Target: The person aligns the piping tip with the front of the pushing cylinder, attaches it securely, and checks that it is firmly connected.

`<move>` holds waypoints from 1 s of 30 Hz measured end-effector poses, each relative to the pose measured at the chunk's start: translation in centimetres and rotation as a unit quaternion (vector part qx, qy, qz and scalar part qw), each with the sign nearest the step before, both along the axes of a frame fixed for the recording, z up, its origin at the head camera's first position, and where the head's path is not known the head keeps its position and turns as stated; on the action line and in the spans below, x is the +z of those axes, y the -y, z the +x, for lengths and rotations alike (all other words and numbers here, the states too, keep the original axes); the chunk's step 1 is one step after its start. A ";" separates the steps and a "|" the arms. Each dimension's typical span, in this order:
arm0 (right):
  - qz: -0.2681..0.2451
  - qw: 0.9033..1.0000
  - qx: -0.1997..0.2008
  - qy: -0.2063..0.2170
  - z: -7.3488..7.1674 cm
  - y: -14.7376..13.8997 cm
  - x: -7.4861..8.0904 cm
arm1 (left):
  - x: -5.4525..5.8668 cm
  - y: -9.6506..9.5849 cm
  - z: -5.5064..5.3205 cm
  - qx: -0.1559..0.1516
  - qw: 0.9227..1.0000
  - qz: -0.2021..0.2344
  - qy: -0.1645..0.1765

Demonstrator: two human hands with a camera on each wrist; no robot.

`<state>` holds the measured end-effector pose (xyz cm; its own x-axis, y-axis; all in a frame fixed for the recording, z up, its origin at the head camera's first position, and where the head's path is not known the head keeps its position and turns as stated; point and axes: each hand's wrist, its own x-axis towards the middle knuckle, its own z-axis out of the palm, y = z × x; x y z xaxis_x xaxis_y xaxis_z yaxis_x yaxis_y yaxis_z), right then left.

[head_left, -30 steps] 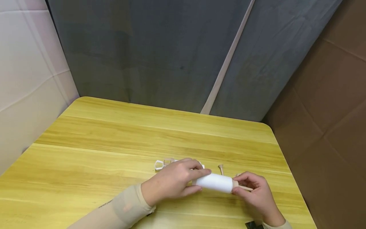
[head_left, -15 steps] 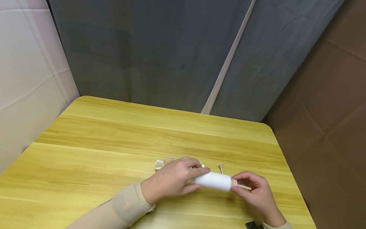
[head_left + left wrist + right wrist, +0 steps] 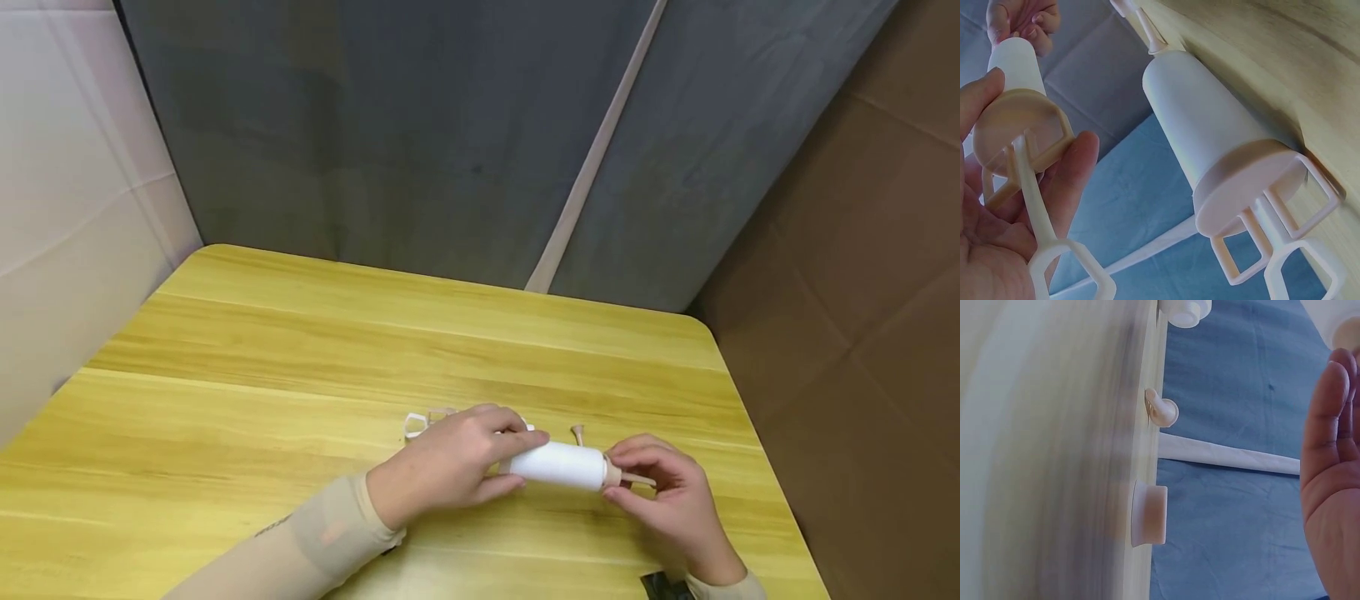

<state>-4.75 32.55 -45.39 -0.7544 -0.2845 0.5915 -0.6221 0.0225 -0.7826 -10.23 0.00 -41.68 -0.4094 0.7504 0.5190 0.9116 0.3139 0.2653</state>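
Note:
My left hand (image 3: 457, 458) holds a white syringe (image 3: 557, 464) over the table, tilted slightly down to the right. Its rear carries a beige disc with two open finger loops, from which a white plunger rod (image 3: 1034, 194) with a ring end sticks out. My right hand (image 3: 667, 492) pinches the beige nozzle (image 3: 613, 475) at the front end, whose thin spout points right between thumb and fingers. A second syringe (image 3: 1194, 112) of the same kind lies on the table behind my left hand, mostly hidden in the head view.
A small beige nozzle (image 3: 1163, 412) with a flared end lies on the wooden table (image 3: 300, 350), beyond the held syringe. A short beige cup-shaped piece (image 3: 1150, 514) stands near it in the right wrist view. A grey curtain (image 3: 412, 150) hangs behind the table.
The syringe and both hands sit slightly higher and further left in the head view. The fingers of my right hand have shifted around the nozzle; the left hand's grip looks the same.

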 end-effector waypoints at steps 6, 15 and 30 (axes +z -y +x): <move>0.043 0.998 -0.036 0.025 0.2 0.0 0.3 | -0.1 0.0 0.1 -0.004 1.000 -0.003 -0.002; 0.025 1.000 -0.002 -0.009 0.0 -0.2 0.1 | 0.0 -0.1 0.2 -0.002 1.000 -0.006 -0.003; 0.006 1.000 0.003 -0.028 -0.1 -0.1 -0.1 | 0.0 -0.1 0.3 -0.003 1.000 -0.001 -0.014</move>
